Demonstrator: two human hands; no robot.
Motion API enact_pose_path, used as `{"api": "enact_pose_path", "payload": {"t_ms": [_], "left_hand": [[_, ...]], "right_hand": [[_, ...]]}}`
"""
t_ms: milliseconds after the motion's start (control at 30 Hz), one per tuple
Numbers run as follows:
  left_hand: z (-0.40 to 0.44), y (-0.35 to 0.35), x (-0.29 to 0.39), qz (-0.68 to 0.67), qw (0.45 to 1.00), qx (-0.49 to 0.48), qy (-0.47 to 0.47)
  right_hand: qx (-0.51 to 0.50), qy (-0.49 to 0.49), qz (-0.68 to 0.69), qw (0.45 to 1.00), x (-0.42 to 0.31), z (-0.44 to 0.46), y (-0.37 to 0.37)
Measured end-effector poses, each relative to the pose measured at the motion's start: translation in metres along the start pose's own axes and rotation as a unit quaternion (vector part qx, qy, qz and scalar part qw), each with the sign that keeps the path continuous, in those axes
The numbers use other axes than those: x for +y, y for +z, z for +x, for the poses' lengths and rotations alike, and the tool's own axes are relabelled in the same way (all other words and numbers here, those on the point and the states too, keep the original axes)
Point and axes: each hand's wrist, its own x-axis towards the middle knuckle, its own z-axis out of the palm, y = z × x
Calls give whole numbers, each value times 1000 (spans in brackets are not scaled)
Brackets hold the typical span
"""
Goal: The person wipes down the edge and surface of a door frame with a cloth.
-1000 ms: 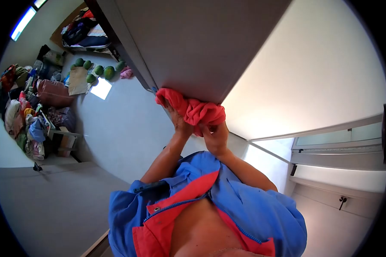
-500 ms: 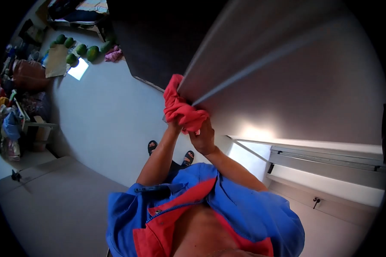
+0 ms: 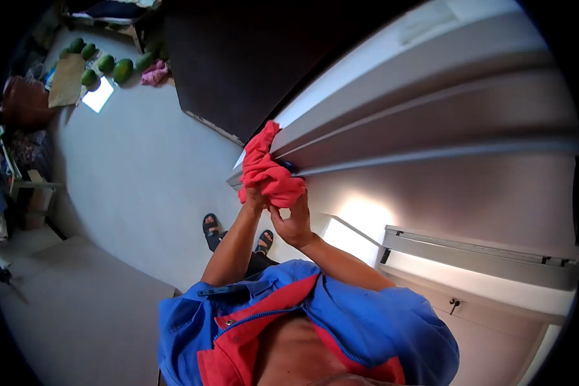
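A bunched red cloth (image 3: 268, 170) lies against the near end of a long grey ridged frame (image 3: 392, 103). My left hand (image 3: 256, 198) grips the cloth from below, with most of its fingers hidden under the folds. Close beside it, my right hand (image 3: 294, 222) holds the cloth's lower right part. Its thumb shows bent toward the fingers, and the fingertips are covered by the cloth. A small dark blue-black piece (image 3: 287, 167) shows between the cloth and the frame.
A dark panel (image 3: 231, 64) stands beyond the frame. Several green fruits (image 3: 123, 71), a pink cloth (image 3: 154, 73) and a tan sheet (image 3: 67, 80) lie on the pale floor (image 3: 128, 167). Sandalled feet (image 3: 264, 242) are below my arms. A bright opening (image 3: 350, 241) is at right.
My view has turned, and the frame's ridges show more clearly. Both hands stay on the red cloth at the frame; the right hand sits slightly lower and its thumb shows more.
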Motion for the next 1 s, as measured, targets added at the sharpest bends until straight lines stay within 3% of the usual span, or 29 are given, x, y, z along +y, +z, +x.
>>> {"api": "enact_pose_path", "payload": {"t_ms": [67, 100, 133, 167, 200, 233, 267, 300, 367, 433, 500, 567, 600, 633, 667, 733, 800, 867, 900, 967, 1000], "left_hand": [[21, 62, 63, -125, 979, -105, 125], [27, 71, 65, -119, 978, -117, 126], [35, 80, 68, 64, 978, -88, 177], [41, 91, 70, 243, 942, -56, 226], [40, 137, 145, 397, 831, -103, 376], [35, 148, 143, 399, 825, -115, 384], [29, 159, 134, 247, 945, -48, 211], [23, 166, 125, 81, 996, 22, 19], [8, 186, 117, 95, 992, -36, 76], [-11, 222, 130, 220, 939, -113, 240], [-19, 258, 141, 193, 927, -160, 279], [-18, 294, 149, 289, 876, -128, 365], [-27, 323, 179, 332, 873, -170, 314], [-30, 359, 204, 441, 770, -173, 427], [-20, 381, 219, 534, 640, -169, 525], [28, 387, 225, 487, 628, -183, 579], [27, 436, 272, 531, 530, -125, 649], [15, 476, 289, 535, 515, -118, 659], [13, 483, 291, 531, 501, -104, 675], [14, 460, 265, 572, 493, -58, 653], [6, 442, 241, 577, 501, -13, 645]], "right_hand": [[37, -47, -18, 998, -24, 20, -32], [61, -87, -38, 994, -34, 26, -47], [86, -102, -36, 990, -37, 30, -58], [101, -107, -35, 989, -40, 34, -71], [108, -107, -30, 988, -43, 36, -84], [115, -107, -25, 987, -46, 37, -96], [131, -110, -25, 985, -50, 37, -114], [104, -147, -49, 982, -53, 36, -132], [93, -182, -76, 976, -51, 27, -159], [156, -135, 42, 977, -50, 16, -180], [183, -144, 24, 972, -55, 15, -227], [251, -222, -31, 942, -58, 23, -275], [290, -173, 53, 940, -53, 26, -285], [322, -123, 138, 928, -47, 30, -297], [376, -170, 176, 894, -56, 51, -309], [443, -217, 214, 843, -77, 82, -349], [463, -211, 219, 832, -85, 104, -373], [424, -200, 237, 851, -83, 112, -390], [375, -99, 251, 887, -102, 108, -403], [353, -130, 48, 925, -51, 108, -378], [336, -96, 72, 934, -46, 99, -365]]}}
